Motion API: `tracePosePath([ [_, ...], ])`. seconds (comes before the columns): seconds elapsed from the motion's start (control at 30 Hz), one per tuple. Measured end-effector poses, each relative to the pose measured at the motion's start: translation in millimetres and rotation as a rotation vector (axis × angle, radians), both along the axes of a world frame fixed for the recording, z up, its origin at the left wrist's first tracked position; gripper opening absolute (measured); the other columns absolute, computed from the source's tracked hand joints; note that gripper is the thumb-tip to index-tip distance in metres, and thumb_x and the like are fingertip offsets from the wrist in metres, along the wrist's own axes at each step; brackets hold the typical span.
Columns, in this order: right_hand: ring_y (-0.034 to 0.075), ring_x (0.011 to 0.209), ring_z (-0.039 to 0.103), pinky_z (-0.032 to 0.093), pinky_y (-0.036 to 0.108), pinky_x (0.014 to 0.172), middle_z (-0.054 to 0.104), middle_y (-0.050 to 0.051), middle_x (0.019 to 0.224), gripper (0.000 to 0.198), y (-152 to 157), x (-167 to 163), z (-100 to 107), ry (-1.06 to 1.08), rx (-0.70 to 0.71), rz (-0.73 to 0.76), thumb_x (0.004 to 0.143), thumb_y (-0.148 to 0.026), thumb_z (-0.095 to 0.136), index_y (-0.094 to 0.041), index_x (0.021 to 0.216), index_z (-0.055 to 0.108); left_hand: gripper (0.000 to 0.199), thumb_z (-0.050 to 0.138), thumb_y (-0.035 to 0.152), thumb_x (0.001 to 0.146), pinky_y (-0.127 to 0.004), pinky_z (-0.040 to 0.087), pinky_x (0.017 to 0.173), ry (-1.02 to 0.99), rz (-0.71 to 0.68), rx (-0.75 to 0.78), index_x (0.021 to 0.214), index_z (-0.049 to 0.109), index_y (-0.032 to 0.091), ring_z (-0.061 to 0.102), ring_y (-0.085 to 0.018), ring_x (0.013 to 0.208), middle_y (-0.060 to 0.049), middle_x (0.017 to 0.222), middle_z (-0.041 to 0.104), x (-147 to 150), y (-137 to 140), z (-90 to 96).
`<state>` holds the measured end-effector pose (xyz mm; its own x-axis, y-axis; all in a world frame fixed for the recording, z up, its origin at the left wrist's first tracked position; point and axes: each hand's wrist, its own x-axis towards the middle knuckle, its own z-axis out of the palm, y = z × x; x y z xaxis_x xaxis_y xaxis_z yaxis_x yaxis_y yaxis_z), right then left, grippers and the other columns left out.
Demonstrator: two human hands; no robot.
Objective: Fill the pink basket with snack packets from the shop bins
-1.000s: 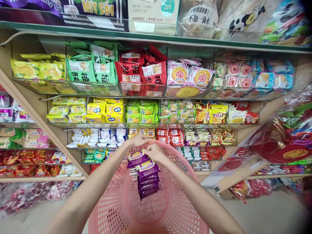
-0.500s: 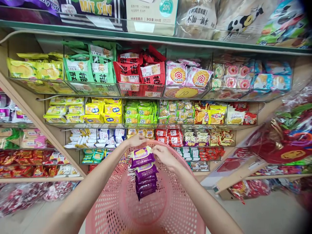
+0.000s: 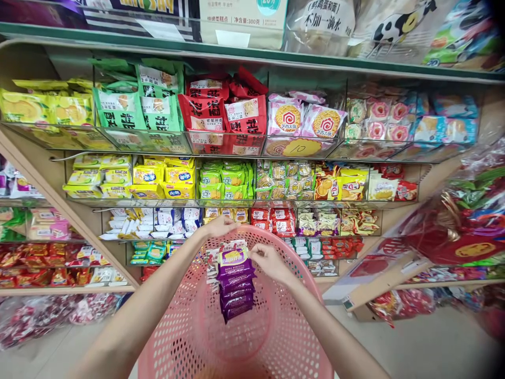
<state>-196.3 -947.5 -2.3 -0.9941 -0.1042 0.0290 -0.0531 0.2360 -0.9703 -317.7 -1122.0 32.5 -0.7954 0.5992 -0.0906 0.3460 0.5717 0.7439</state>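
A pink perforated plastic basket is tilted, its opening facing me. My left hand is closed over its far rim, fingertips partly hidden. Inside, several purple and yellow soda biscuit packets lie overlapped in a column. Closed in a pinch, my right hand is at the right edge of the top packet. White and red small packets lie beside and behind the purple ones, partly covered.
Shelves of wrapped snacks stand ahead: green packets, red packets, yellow packets and red small packs. A glass shelf edge runs across above. Red wrapped goods jut out at the right, bagged goods at lower left.
My right hand has moved slightly down and right. The top purple packet has come down onto the column, uncovering more of the white and red packets behind. My left hand stays on the rim.
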Motion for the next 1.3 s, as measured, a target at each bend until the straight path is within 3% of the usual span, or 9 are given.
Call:
tracePosePath([
  [0.23,0.011,0.058,0.045,0.035,0.025,0.059,0.050,-0.003,0.059,0.022,3,-6,-2,0.056,0.043,0.009,0.073,-0.035,0.051,-0.019,0.058,0.048,0.045,0.049,0.057,0.071,-0.025,0.020,0.048,0.029,-0.005,0.010,0.048,0.044,0.019,0.027,-0.008,0.045,0.006,0.045,0.033,-1,2,2.2],
  [0.77,0.009,0.054,0.037,0.029,0.023,0.052,0.043,-0.005,0.057,0.023,8,-6,-5,0.004,-0.142,-0.091,0.073,-0.038,0.053,-0.018,0.063,0.047,0.049,0.044,0.064,0.071,-0.024,0.028,0.051,0.033,-0.009,-0.021,0.056,0.051,0.018,0.038,-0.011,0.050,0.004,0.051,0.045,-6,10,0.7],
  [1.07,0.007,0.047,0.035,0.026,0.022,0.047,0.042,-0.007,0.051,0.024,1,-5,-13,-0.076,-0.219,-0.061,0.072,-0.039,0.056,-0.018,0.063,0.047,0.046,0.045,0.060,0.072,-0.025,0.021,0.050,0.073,-0.023,-0.031,0.049,0.039,0.020,0.028,-0.009,0.048,0.006,0.048,0.030,-10,4,-6.1],
  [1.3,0.008,0.048,0.037,0.029,0.023,0.050,0.045,-0.007,0.052,0.021,-2,-1,-10,-0.061,-0.203,-0.035,0.072,-0.034,0.054,-0.018,0.062,0.047,0.045,0.042,0.060,0.073,-0.025,0.021,0.050,0.065,-0.020,-0.044,0.052,0.042,0.019,0.029,-0.009,0.049,0.006,0.050,0.033,-5,-1,-3.2],
])
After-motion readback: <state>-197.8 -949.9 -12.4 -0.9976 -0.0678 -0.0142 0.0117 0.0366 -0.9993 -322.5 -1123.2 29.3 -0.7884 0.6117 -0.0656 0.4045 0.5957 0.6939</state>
